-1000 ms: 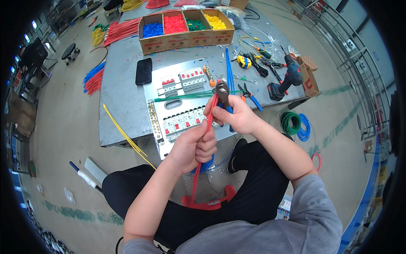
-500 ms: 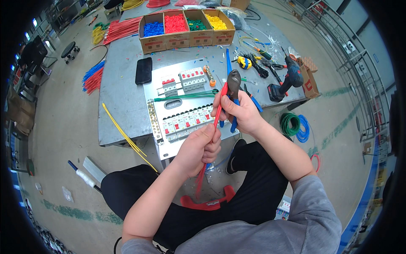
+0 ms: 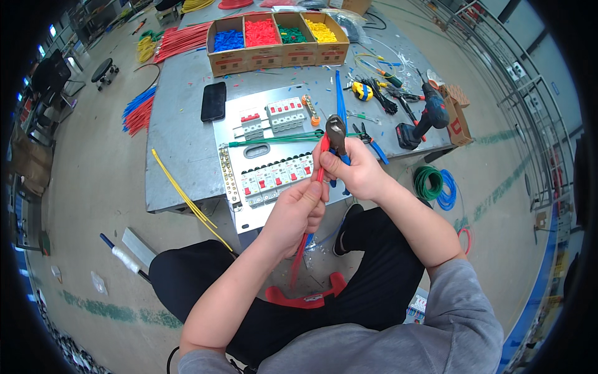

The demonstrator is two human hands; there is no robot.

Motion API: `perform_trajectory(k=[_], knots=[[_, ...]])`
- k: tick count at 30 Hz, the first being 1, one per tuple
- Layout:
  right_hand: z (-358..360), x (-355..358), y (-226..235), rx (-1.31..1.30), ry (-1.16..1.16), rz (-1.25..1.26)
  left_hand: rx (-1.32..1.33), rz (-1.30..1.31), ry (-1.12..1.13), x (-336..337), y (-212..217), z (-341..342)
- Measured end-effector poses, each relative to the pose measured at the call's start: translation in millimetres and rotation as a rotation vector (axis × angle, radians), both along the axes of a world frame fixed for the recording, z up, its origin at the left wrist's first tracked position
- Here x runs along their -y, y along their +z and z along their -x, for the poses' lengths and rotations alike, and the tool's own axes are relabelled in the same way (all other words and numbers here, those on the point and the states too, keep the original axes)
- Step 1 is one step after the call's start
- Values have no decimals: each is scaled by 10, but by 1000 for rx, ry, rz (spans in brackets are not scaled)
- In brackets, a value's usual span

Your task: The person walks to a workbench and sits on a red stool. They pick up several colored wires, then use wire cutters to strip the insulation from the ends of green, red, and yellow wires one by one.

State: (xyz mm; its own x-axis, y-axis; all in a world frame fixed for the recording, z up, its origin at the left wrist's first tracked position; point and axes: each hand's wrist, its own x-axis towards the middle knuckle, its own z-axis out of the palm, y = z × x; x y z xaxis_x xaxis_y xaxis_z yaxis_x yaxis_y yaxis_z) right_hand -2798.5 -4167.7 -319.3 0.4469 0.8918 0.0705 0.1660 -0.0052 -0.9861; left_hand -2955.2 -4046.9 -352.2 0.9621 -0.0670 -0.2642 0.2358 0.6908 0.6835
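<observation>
My left hand (image 3: 299,215) is closed around a bundle of red wires (image 3: 298,260), whose lower ends hang between my knees. In my right hand (image 3: 360,169) is a pair of cable cutters (image 3: 336,132) with a dark metal head and blue handles. The upper part of the red bundle passes by my right thumb, against the cutters' head. Whether it lies between the blades I cannot tell. Behind my hands lies a metal mounting plate (image 3: 246,215) with a row of circuit breakers (image 3: 277,182), two smaller breaker groups and green wires (image 3: 274,141) across it.
A cardboard box (image 3: 261,59) with blue, red, green and yellow caps stands at the table's back. A phone (image 3: 213,101) lies left of the plate. A tape measure (image 3: 362,91), pliers (image 3: 375,148) and a cordless drill (image 3: 430,112) are at right. Yellow wires (image 3: 184,194) stick out at left.
My right hand and the cutters have come down along the red wires, closer to my left hand. The left hand has shifted slightly upward.
</observation>
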Motion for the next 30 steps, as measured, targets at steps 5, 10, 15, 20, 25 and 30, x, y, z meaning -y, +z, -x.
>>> perform_trajectory(k=[5, 10, 15, 20, 25, 30], knots=[[-19, 32, 42, -75, -12, -26, 10, 13, -62, -10, 141, -27], [-110, 57, 73, -163, -76, -130, 33, 176, -160, -29, 28, -28], [-43, 26, 21, -117, -142, -174, -42, 316, -152, -5, 62, -26], [-23, 14, -80, -62, -219, -210, -21, 271, -108, 33, 80, -28], [-68, -69, -94, -288, -102, -162, -56, 217, -59, -13, 73, -8], [-83, -70, -43, -178, -57, -46, -104, 35, 7, -31, 101, 41]])
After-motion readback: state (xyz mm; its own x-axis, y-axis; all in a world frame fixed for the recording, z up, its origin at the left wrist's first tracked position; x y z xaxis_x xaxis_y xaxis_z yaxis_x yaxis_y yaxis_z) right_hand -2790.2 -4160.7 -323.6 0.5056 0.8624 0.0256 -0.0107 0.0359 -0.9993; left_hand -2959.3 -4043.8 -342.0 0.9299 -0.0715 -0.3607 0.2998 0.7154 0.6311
